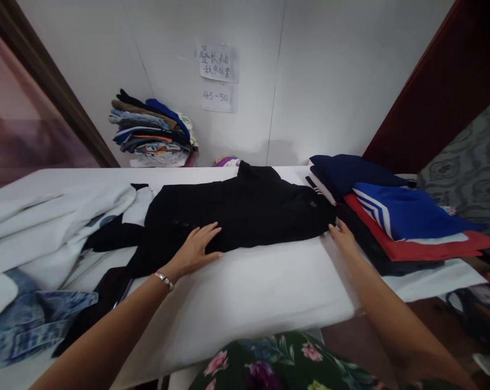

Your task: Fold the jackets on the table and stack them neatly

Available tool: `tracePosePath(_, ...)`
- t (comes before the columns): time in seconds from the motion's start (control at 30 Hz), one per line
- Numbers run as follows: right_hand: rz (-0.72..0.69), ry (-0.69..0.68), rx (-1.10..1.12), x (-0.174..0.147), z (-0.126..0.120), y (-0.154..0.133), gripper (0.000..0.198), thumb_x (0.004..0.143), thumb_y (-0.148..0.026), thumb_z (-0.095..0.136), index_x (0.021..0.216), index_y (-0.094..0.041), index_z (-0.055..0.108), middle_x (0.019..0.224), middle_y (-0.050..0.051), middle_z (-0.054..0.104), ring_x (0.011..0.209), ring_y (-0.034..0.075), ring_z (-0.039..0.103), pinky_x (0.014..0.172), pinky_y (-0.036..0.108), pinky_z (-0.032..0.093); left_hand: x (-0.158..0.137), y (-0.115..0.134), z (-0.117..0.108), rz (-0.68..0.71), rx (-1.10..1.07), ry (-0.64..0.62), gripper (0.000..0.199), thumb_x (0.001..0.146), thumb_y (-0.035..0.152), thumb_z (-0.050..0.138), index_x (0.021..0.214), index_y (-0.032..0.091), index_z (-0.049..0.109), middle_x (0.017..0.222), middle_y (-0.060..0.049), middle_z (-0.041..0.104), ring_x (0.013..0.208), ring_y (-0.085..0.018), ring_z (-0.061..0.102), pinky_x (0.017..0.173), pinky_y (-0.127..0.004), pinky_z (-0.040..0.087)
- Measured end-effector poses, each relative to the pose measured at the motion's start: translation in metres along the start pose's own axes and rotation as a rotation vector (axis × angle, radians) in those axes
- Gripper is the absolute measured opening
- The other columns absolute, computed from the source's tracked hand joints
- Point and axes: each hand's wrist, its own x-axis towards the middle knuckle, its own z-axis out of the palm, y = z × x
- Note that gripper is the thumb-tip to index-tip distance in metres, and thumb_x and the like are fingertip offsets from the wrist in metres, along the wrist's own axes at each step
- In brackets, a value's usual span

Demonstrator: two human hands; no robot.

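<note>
A black jacket (261, 211) lies spread sideways on the white table (253, 292), its collar or hood pointing to the back. One dark sleeve-like part trails down at the left, and white stripes show near its right end. My left hand (198, 249) rests on the jacket's lower left part, palm down and fingers spread. At the right front corner, my right hand (342, 235) has its thumb and fingers closed on the jacket's edge.
Folded clothes, with a blue striped garment (403, 211) on a red one (440, 246), are stacked at the right. Loose white clothes (45, 222) and blue denim (37, 314) lie at the left. Another clothes pile (151, 127) stands by the wall, below paper signs (219, 65).
</note>
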Motion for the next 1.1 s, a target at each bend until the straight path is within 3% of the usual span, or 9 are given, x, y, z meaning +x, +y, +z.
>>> tracePosePath(0.1, 0.248, -0.015, 0.167, 0.012, 0.001, -0.009, 0.074, 0.077, -0.047, 0.069, 0.143, -0.027, 0.042, 0.129, 0.014, 0.064, 0.087, 0.024, 0.071, 0.069, 0.041, 0.063, -0.013, 0.004, -0.001, 0.039, 0.093, -0.069, 0.073, 0.082, 0.045, 0.063, 0.149, 0.024, 0.043, 0.158, -0.011, 0.040, 0.147, -0.030, 0.035, 0.121, -0.051, 0.024)
tracePosePath(0.23, 0.282, -0.031, 0.242, 0.019, 0.018, -0.026, 0.085, 0.073, -0.038, 0.074, 0.148, -0.028, 0.035, 0.136, 0.015, 0.060, 0.084, 0.023, 0.071, 0.059, 0.037, 0.062, -0.007, 0.009, 0.002, 0.029, 0.205, -0.047, 0.065, 0.083, 0.023, 0.052, 0.147, 0.017, 0.045, 0.155, -0.013, 0.044, 0.143, -0.027, 0.041, 0.115, -0.046, 0.034)
tracePosePath(0.4, 0.316, 0.050, 0.283, 0.022, 0.024, -0.042, 0.079, 0.063, -0.020, 0.074, 0.139, -0.023, 0.052, 0.122, 0.014, 0.067, 0.080, 0.020, 0.068, 0.047, 0.025, 0.054, 0.008, 0.015, -0.012, -0.035, 0.270, -0.106, 0.061, 0.082, 0.015, 0.047, 0.143, 0.016, 0.051, 0.147, -0.014, 0.054, 0.135, -0.029, 0.051, 0.107, -0.046, 0.043)
tracePosePath(0.57, 0.142, 0.065, 0.347, 0.035, -0.017, -0.043, 0.077, 0.056, -0.018, 0.079, 0.130, -0.023, 0.062, 0.103, 0.005, 0.071, 0.074, 0.015, 0.066, 0.051, 0.020, 0.053, -0.008, 0.033, -0.029, 0.014, 0.269, -0.122, 0.057, 0.084, 0.017, 0.048, 0.141, 0.018, 0.051, 0.139, -0.011, 0.062, 0.122, -0.025, 0.062, 0.104, -0.039, 0.047)
tracePosePath(0.7, 0.095, 0.020, 0.180, 0.024, -0.040, -0.020, 0.070, 0.056, -0.021, 0.080, 0.125, -0.021, 0.066, 0.097, 0.005, 0.072, 0.083, 0.021, 0.068, 0.065, 0.030, 0.059, -0.041, 0.054, -0.006, 0.153, 0.215, -0.101, 0.058, 0.082, 0.012, 0.049, 0.139, 0.020, 0.053, 0.139, -0.012, 0.062, 0.124, -0.025, 0.060, 0.102, -0.042, 0.050)
tracePosePath(0.77, 0.038, 0.043, -0.004, 0.013, -0.039, -0.008, 0.063, 0.060, -0.023, 0.077, 0.123, -0.018, 0.068, 0.107, 0.009, 0.072, 0.102, 0.027, 0.067, 0.085, 0.039, 0.059, -0.052, 0.059, 0.008, 0.155, 0.198, -0.078, 0.058, 0.082, 0.010, 0.050, 0.139, 0.022, 0.054, 0.143, -0.012, 0.058, 0.131, -0.026, 0.055, 0.103, -0.045, 0.049)
tracePosePath(0.87, -0.051, 0.081, -0.292, -0.003, -0.032, -0.001, 0.057, 0.072, -0.026, 0.068, 0.127, -0.013, 0.065, 0.134, 0.016, 0.061, 0.129, 0.032, 0.054, 0.110, 0.047, 0.043, -0.058, 0.057, 0.016, 0.126, 0.148, -0.055, 0.053, 0.086, 0.023, 0.056, 0.139, 0.025, 0.054, 0.146, -0.010, 0.056, 0.134, -0.028, 0.052, 0.105, -0.049, 0.048)
tracePosePath(1.0, -0.258, 0.081, -0.581, -0.023, -0.023, -0.016, 0.055, 0.084, -0.029, 0.055, 0.136, -0.011, 0.058, 0.153, 0.019, 0.043, 0.143, 0.035, 0.038, 0.116, 0.053, 0.034, -0.054, 0.047, 0.002, 0.132, 0.053, 0.015, 0.051, 0.092, 0.053, 0.053, 0.132, 0.024, 0.061, 0.137, -0.008, 0.064, 0.127, -0.027, 0.058, 0.104, -0.047, 0.049)
tracePosePath(1.1, -0.555, 0.013, -0.583, -0.046, -0.006, -0.040, 0.052, 0.092, -0.035, 0.047, 0.137, -0.011, 0.058, 0.155, 0.018, 0.041, 0.147, 0.033, 0.032, 0.118, 0.052, 0.031, -0.046, 0.041, -0.008, 0.125, 0.073, 0.139, 0.047, 0.094, 0.053, 0.047, 0.125, 0.022, 0.066, 0.132, -0.010, 0.067, 0.125, -0.027, 0.060, 0.103, -0.046, 0.050)
